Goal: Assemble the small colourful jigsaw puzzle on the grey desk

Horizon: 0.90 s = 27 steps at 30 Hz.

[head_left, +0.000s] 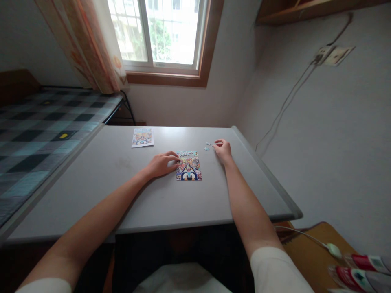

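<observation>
A nearly filled jigsaw puzzle lies flat on the table, with a blue dog-like face at its near edge and gaps near its far edge. My left hand rests at its left side, fingers apart and curved, the tips touching the puzzle's edge. To the right of the puzzle, my right hand has its thumb and fingertips pinched together at a small pale puzzle piece, partly hidden by the fingers. Just left of those fingertips lie a few loose puzzle pieces.
A printed picture sheet lies at the back left of the grey table. A checked bed stands on the left. Cables run down the right wall from a socket. Bottles lie on a wooden surface at the lower right.
</observation>
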Each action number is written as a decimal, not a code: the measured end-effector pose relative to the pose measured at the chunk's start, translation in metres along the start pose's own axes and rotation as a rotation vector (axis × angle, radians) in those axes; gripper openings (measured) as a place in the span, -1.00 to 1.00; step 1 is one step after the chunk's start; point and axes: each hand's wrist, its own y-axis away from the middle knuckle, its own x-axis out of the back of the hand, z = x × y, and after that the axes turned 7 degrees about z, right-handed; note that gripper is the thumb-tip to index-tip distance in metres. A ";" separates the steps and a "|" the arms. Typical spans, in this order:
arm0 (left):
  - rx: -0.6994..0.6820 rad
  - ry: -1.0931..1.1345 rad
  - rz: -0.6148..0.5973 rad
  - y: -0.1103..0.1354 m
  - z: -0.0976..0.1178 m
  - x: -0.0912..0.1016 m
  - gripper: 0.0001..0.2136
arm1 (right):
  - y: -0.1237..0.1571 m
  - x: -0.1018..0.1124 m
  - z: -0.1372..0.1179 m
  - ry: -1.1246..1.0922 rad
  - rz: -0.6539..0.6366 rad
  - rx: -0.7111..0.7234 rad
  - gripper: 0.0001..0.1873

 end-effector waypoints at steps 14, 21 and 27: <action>-0.011 0.016 0.019 0.000 0.000 0.001 -0.69 | 0.023 -0.020 -0.031 -0.409 -0.235 0.225 -0.78; -0.008 0.004 0.019 0.000 0.001 0.000 -0.68 | 0.041 -0.028 -0.044 -0.367 -0.384 0.296 -0.88; -0.019 0.010 0.023 0.000 0.001 0.000 -0.69 | 0.044 -0.025 -0.046 -0.260 -0.415 0.350 -0.89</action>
